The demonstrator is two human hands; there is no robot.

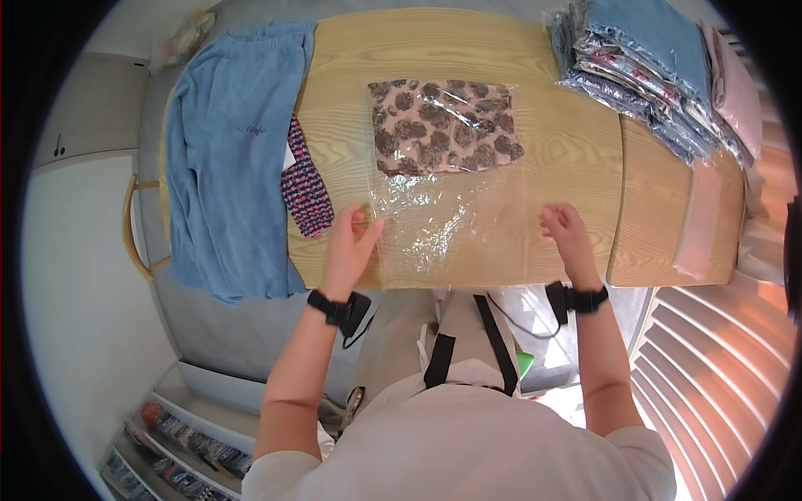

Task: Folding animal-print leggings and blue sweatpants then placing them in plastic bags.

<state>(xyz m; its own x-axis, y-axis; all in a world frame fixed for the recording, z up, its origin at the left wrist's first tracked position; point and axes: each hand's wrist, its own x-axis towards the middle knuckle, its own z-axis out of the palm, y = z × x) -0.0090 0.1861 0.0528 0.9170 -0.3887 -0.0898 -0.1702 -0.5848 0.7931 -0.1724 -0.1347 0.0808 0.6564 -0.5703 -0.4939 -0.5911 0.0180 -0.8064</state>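
A clear plastic bag (451, 221) lies flat on the wooden table (568, 159), with a folded brown leopard-print garment (443, 125) inside its far half. My left hand (347, 246) rests at the bag's near left edge, fingers apart, touching the plastic. My right hand (568, 234) hovers just past the bag's near right corner, fingers loosely spread, holding nothing.
A blue garment (225, 159) hangs over the table's left end, with a dark red-and-blue patterned cloth (307, 188) beside it. A pile of bagged clothes (660, 67) sits at the far right. A pink strip (702, 221) lies near the right edge.
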